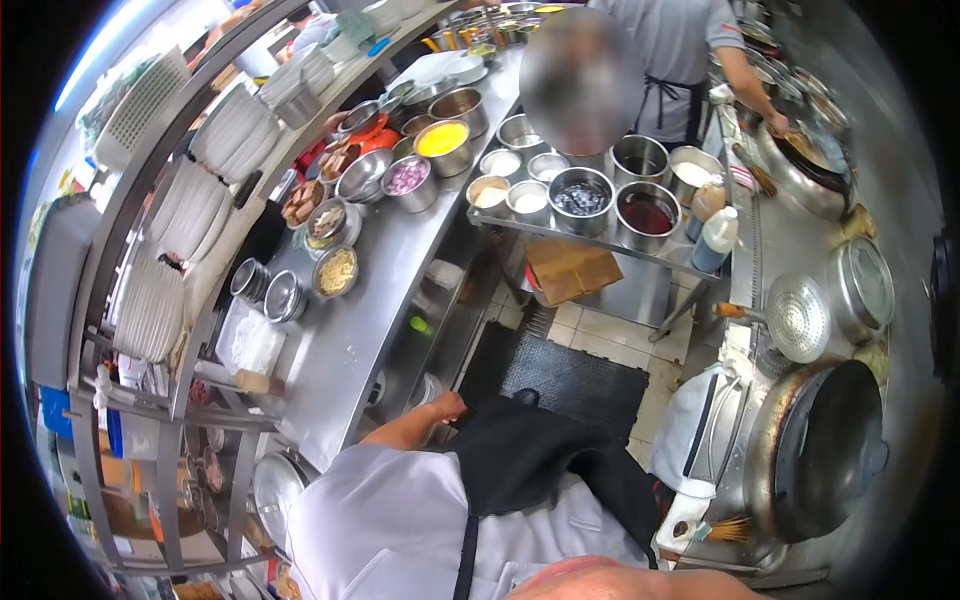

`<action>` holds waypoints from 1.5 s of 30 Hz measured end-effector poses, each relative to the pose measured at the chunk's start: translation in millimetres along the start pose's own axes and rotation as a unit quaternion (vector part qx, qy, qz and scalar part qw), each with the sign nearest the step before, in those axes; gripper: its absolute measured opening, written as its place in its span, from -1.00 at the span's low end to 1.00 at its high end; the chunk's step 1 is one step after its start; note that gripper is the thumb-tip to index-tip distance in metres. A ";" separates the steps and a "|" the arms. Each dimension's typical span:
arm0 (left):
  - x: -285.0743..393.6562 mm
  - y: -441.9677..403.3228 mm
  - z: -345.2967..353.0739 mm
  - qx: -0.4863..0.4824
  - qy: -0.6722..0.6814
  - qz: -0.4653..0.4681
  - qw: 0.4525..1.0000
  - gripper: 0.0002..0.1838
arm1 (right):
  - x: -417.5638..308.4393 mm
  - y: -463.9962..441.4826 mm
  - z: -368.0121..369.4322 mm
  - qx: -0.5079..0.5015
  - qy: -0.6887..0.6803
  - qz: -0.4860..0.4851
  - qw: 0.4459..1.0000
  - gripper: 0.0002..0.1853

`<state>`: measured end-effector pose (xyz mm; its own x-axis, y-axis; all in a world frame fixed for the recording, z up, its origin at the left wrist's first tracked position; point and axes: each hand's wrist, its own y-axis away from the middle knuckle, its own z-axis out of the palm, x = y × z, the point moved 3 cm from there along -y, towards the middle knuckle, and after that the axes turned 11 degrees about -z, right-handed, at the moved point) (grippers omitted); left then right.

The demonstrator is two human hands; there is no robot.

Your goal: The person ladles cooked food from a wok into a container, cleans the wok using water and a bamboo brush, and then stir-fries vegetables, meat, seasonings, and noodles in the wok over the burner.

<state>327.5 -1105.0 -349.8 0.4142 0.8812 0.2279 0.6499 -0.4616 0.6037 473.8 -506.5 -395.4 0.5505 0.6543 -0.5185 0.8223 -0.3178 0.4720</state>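
Note:
My left hand is low in front of me, beside the edge of my black apron and close to the front edge of the steel counter. Its fingers look curled closed; whether they grip anything is hidden. My right hand is out of the picture; only bare skin shows at the bottom edge. Nearest along the counter are a bowl of pale shredded food, a pot of chopped red onion and a pot of yellow liquid.
A low steel table ahead holds several pots, including one of dark red liquid. At right stand a wok and a skimmer. Stacked plates fill the left shelf. A co-worker stands beyond. A black mat covers the floor.

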 end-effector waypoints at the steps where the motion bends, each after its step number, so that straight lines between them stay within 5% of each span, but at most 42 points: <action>1: 0.9 -5.5 -3.1 -0.036 0.048 -0.056 0.997 -0.79 | 3.9 0.7 0.8 0.006 -0.003 0.002 1.000 -0.64; 2: 1.3 -9.8 -6.4 -0.073 0.094 -0.113 0.987 -0.81 | 8.3 2.6 2.0 0.012 -0.006 0.007 1.000 -0.64; 5: 15.8 -14.2 -28.0 0.009 0.221 -0.092 0.971 -0.87 | 20.6 7.6 9.1 0.034 -0.019 0.018 0.999 -0.63; 8: 54.5 -2.4 -78.4 0.008 0.425 -0.274 0.862 -0.89 | 38.2 12.0 17.3 0.065 -0.023 0.023 0.997 -0.62; 11: 48.2 -19.3 -80.7 -0.013 0.405 -0.245 0.881 -0.89 | 76.6 -3.6 45.2 0.141 0.014 -0.022 0.990 -0.61; 12: 39.2 -32.2 -79.0 -0.010 0.296 -0.153 0.943 -0.88 | 104.4 -16.8 71.9 0.197 0.058 -0.053 0.977 -0.60; 13: 32.5 -44.9 -76.2 -0.019 0.187 -0.081 0.979 -0.89 | 64.8 7.2 34.8 0.129 -0.051 -0.013 0.990 -0.49; 14: 26.8 -57.5 -73.8 -0.011 0.082 -0.004 0.997 -0.89 | 2.1 40.7 -19.8 0.067 -0.150 0.042 0.985 -0.18; 16: 36.6 -80.6 -86.0 -0.016 -0.058 0.079 0.995 -0.89 | 8.3 39.0 -5.9 0.149 -0.069 0.066 0.984 -0.23; 18: 39.1 -105.4 -97.9 -0.071 -0.008 0.056 0.996 -0.89 | 12.0 35.8 11.5 0.121 0.011 0.107 0.987 -0.12; 20: 39.3 -139.6 -106.5 -0.103 0.029 0.034 0.994 -0.88 | -34.9 56.7 -30.8 0.056 -0.077 0.103 0.990 -0.27; 24: 60.4 -218.0 -138.1 -0.132 0.034 0.056 0.989 -0.87 | -73.4 133.0 -120.0 0.330 -0.353 0.004 0.875 -0.72; 25: 65.5 -242.8 -145.8 -0.137 0.032 0.070 0.988 -0.87 | -73.9 155.3 -138.5 0.400 -0.375 0.089 0.832 -0.75; 28: 96.4 -316.0 -176.1 -0.135 0.026 0.127 0.982 -0.86 | -55.6 204.7 -163.2 0.573 -0.158 0.229 0.771 -0.77; 30: 118.1 -364.8 -189.6 -0.121 0.046 0.167 0.977 -0.85 | -26.5 209.4 -145.3 0.568 0.054 0.284 0.771 -0.75; 31: 129.9 -386.9 -197.2 -0.124 0.083 0.167 0.975 -0.84 | -6.9 199.7 -130.6 0.520 -0.024 0.332 0.786 -0.69; 32: 142.4 -409.2 -200.5 -0.168 0.143 0.117 0.968 -0.84 | 6.0 198.5 -119.1 0.470 -0.107 0.378 0.790 -0.63; 33: 159.4 -420.9 -209.0 -0.281 0.279 -0.085 0.914 -0.83 | 4.7 194.5 -122.3 0.428 -0.118 0.395 0.804 -0.60; 37: 239.0 -449.8 -264.4 -0.358 0.218 -0.011 0.908 -0.82 | 2.9 188.6 -131.1 0.393 -0.051 0.406 0.823 -0.57; 38: 253.4 -449.4 -267.5 -0.346 0.224 -0.014 0.911 -0.82 | 29.3 185.1 -114.8 0.466 -0.046 0.425 0.775 -0.61; 40: 273.2 -449.3 -272.6 -0.314 0.243 -0.021 0.918 -0.82 | 53.1 184.8 -123.4 0.509 -0.256 0.430 0.701 -0.70; 42: 286.0 -451.5 -269.6 -0.332 0.224 0.004 0.916 -0.82 | 10.0 202.0 -184.5 0.593 -0.307 0.407 0.623 -0.79; 45: 306.4 -435.1 -260.5 -0.340 0.184 0.024 0.922 -0.81 | -18.4 223.2 -193.3 0.659 -0.379 0.291 0.582 -0.90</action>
<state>5.6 -607.6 -343.7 0.1071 0.8941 0.4348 0.0356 -0.4405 0.8970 619.3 -456.8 -142.6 0.2860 -0.1578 -0.9451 -0.4120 -0.9108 0.0274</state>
